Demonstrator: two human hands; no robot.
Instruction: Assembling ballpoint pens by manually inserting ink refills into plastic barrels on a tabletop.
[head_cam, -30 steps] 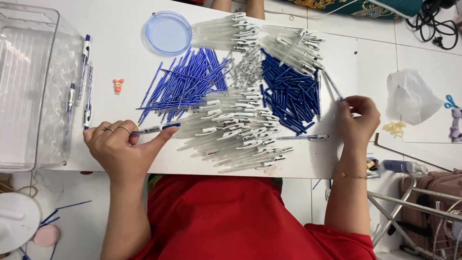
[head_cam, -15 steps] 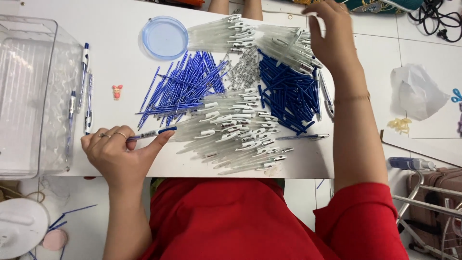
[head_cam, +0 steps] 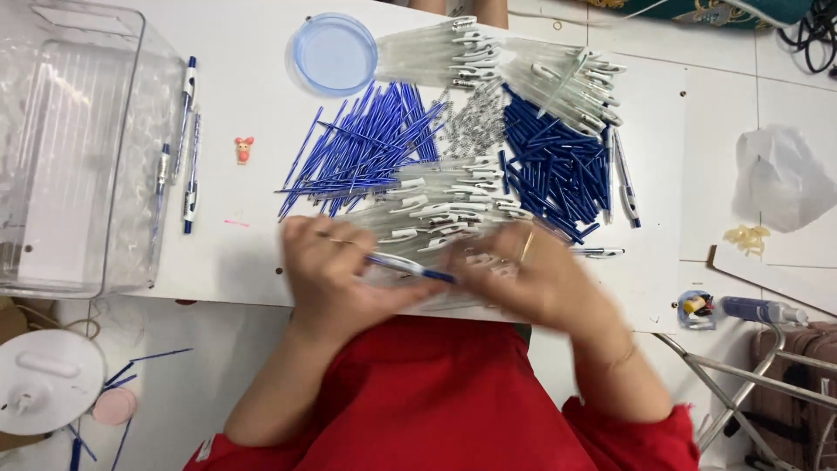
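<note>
Clearly, a blue-and-clear pen [head_cam: 410, 266] is held between the two hands near the table's front edge, its long axis running nearly level from left to right with a slight downward tilt toward the right. The left hand [head_cam: 336, 270] is closed around the pale end of it, fingers curled, a ring showing on one finger. The right hand [head_cam: 540, 279] lies just beside the blue tip and is blurred, so whether its fingers are pinched on the pen or only close to it cannot be told (its palm faces down over the clear barrels). The pen's blue end points straight at the right hand, which is the nearer of the two to that tip. Just beyond both hands a heap of clear pen barrels with white clips [head_cam: 436, 205] is spread across the white table [head_cam: 235, 262]. Farther back, a fan of thin blue refills [head_cam: 366, 148] lies to the left, a pile of dark blue caps [head_cam: 549, 166] to the right, and a small scatter of metal springs [head_cam: 475, 118] between them. Finished pens [head_cam: 187, 144] are lined up beside a clear plastic bin [head_cam: 78, 148] at the far left.
</note>
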